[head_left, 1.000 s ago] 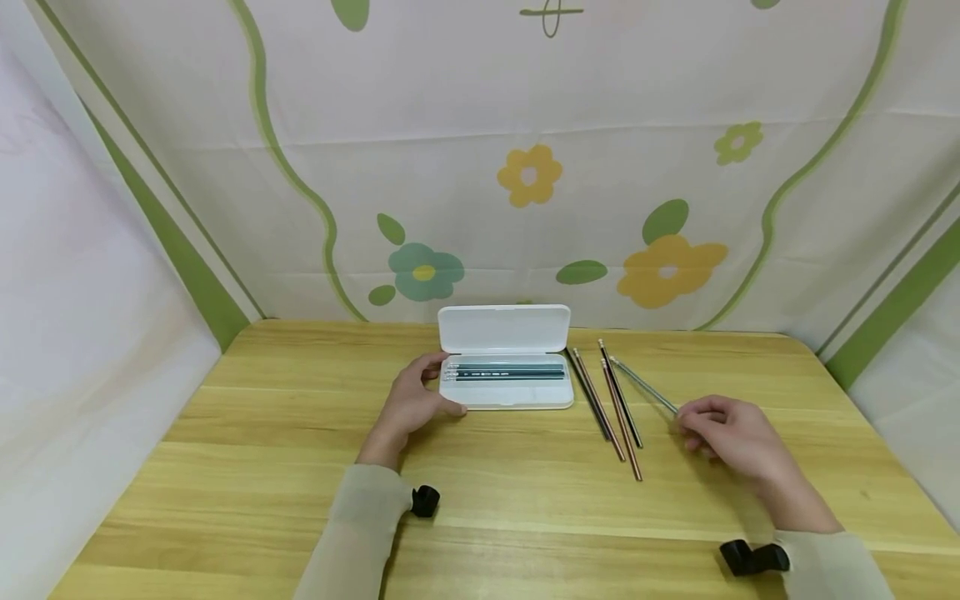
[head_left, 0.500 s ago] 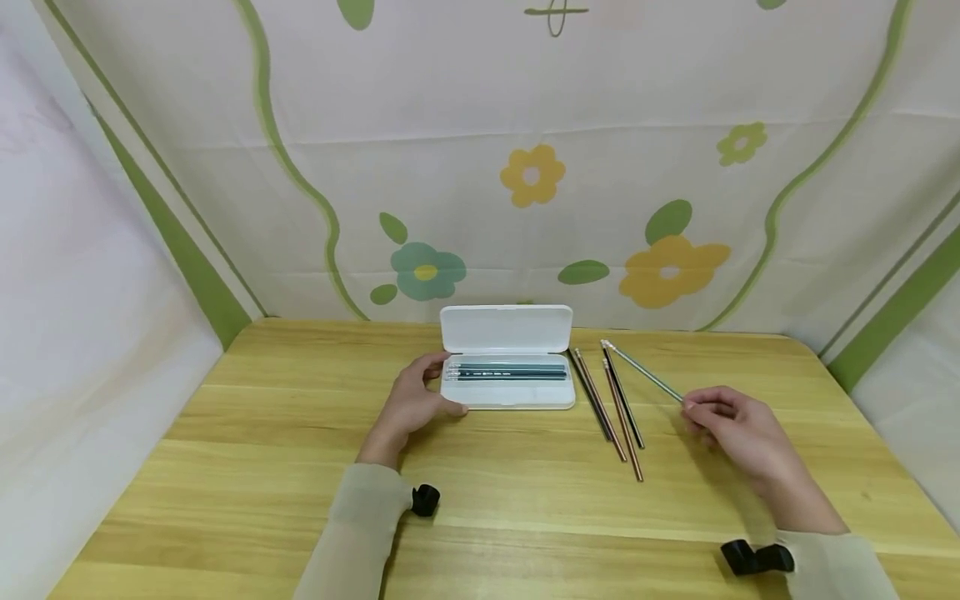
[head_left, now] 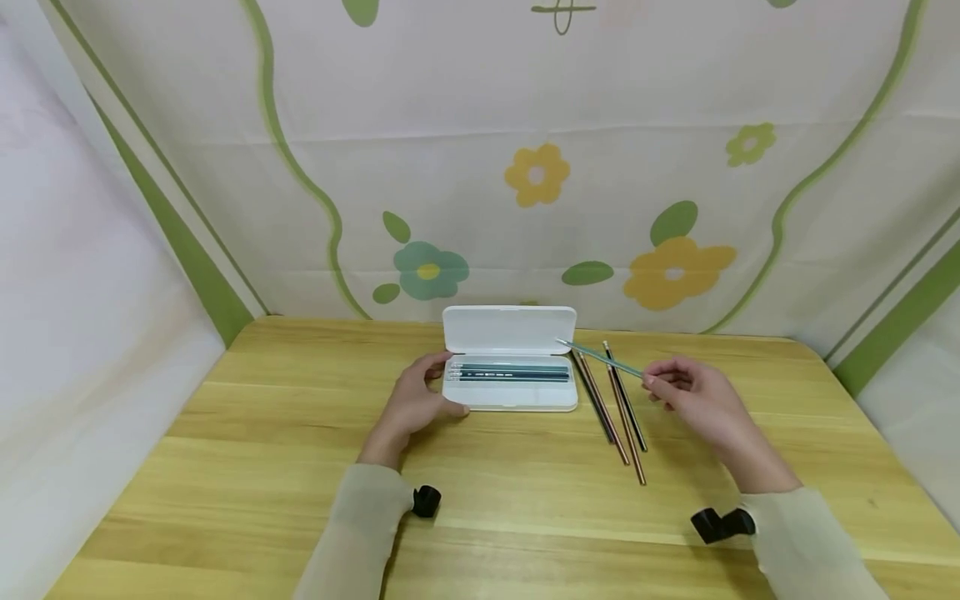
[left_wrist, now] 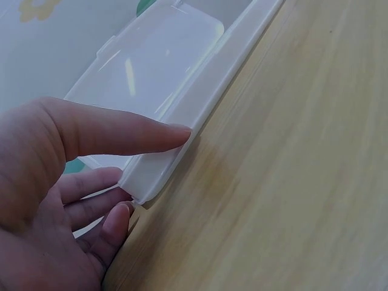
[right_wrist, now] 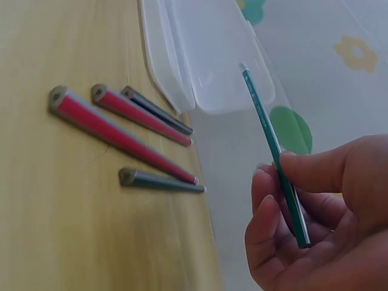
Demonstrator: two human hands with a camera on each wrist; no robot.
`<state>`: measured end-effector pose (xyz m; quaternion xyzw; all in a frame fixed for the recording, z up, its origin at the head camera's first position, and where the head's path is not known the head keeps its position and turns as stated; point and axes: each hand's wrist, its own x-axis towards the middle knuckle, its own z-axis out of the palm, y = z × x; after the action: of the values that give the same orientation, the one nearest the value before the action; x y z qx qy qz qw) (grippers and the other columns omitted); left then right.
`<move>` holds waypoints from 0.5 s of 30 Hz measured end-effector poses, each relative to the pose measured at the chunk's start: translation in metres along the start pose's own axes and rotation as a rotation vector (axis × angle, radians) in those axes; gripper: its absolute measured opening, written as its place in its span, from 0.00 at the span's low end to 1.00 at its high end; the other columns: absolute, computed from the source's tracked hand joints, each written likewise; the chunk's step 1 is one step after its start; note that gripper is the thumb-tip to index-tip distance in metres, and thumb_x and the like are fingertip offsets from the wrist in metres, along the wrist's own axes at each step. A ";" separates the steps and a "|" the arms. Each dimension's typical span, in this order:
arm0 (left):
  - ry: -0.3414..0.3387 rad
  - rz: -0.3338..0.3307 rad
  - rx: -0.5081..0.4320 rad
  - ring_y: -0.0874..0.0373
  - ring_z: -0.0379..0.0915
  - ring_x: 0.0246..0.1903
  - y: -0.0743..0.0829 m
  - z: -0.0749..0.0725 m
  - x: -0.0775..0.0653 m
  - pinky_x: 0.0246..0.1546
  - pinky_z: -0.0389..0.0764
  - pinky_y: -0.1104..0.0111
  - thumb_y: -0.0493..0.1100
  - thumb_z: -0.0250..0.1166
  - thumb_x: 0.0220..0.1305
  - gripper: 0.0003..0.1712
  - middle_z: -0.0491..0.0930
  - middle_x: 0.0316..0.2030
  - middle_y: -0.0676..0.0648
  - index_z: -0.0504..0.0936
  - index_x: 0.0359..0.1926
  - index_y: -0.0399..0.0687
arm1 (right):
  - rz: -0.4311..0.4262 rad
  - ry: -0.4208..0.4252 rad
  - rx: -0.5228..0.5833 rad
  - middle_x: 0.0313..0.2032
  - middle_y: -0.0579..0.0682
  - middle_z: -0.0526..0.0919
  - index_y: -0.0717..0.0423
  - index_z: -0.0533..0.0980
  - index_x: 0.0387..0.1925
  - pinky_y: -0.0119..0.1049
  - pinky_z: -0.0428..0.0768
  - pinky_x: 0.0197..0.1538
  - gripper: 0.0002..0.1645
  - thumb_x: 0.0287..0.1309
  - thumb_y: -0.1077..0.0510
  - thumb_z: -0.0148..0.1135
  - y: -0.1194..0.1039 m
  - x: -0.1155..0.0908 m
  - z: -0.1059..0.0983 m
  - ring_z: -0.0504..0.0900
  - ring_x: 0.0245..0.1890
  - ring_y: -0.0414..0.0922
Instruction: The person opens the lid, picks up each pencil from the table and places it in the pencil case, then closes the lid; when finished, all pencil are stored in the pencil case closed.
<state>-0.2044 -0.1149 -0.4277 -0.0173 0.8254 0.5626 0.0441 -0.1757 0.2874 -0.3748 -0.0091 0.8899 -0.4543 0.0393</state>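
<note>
My right hand (head_left: 693, 396) pinches a green pencil (right_wrist: 267, 124) between thumb and fingers, raised over the table. Its eraser end points left and overlaps the raised lid (head_left: 510, 329) in the head view. A white pencil case (head_left: 517, 400) lies open, with several teal and dark green pencils (head_left: 513, 376) side by side in its tray. My left hand (head_left: 411, 406) grips the case's left end, thumb (left_wrist: 163, 136) on the front wall and fingers round the end. Red pencils (right_wrist: 121, 134) and dark pencils (right_wrist: 160, 182) lie loose right of the case, below the held pencil.
The wooden table (head_left: 247, 467) ends at the back against a flower-printed cloth (head_left: 450, 167). Cloth also hangs on both sides. Black wrist cameras (head_left: 426, 502) sit at both cuffs.
My right hand has lifted the green pencil and carried it left, over the loose pencils toward the case. The left hand stays at the case's left end.
</note>
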 end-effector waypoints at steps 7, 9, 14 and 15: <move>0.012 -0.004 -0.004 0.42 0.70 0.65 0.002 0.003 0.000 0.70 0.71 0.47 0.30 0.84 0.41 0.56 0.78 0.67 0.41 0.75 0.76 0.48 | -0.085 -0.024 -0.053 0.48 0.59 0.87 0.60 0.81 0.55 0.36 0.83 0.43 0.16 0.78 0.52 0.62 -0.023 0.025 0.018 0.83 0.44 0.48; 0.010 -0.004 -0.013 0.42 0.70 0.66 0.003 0.004 0.000 0.71 0.71 0.46 0.30 0.83 0.41 0.56 0.78 0.68 0.41 0.75 0.76 0.48 | -0.108 -0.025 -0.079 0.48 0.58 0.87 0.58 0.83 0.54 0.35 0.81 0.43 0.14 0.77 0.53 0.63 -0.028 0.030 0.025 0.81 0.44 0.48; 0.013 0.001 -0.013 0.42 0.70 0.66 0.004 0.005 0.000 0.71 0.71 0.46 0.30 0.84 0.41 0.55 0.78 0.68 0.41 0.75 0.75 0.47 | -0.162 -0.020 -0.144 0.47 0.56 0.88 0.57 0.85 0.50 0.37 0.77 0.43 0.11 0.75 0.56 0.65 -0.036 0.046 0.042 0.79 0.42 0.48; 0.015 0.001 -0.012 0.42 0.70 0.66 0.004 0.006 -0.001 0.71 0.71 0.46 0.30 0.84 0.41 0.55 0.77 0.68 0.41 0.75 0.75 0.47 | -0.173 -0.018 -0.155 0.47 0.56 0.89 0.57 0.85 0.50 0.38 0.77 0.43 0.10 0.75 0.56 0.65 -0.037 0.049 0.046 0.80 0.41 0.48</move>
<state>-0.2039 -0.1082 -0.4256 -0.0215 0.8223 0.5675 0.0378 -0.2219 0.2259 -0.3748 -0.0930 0.9180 -0.3855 0.0072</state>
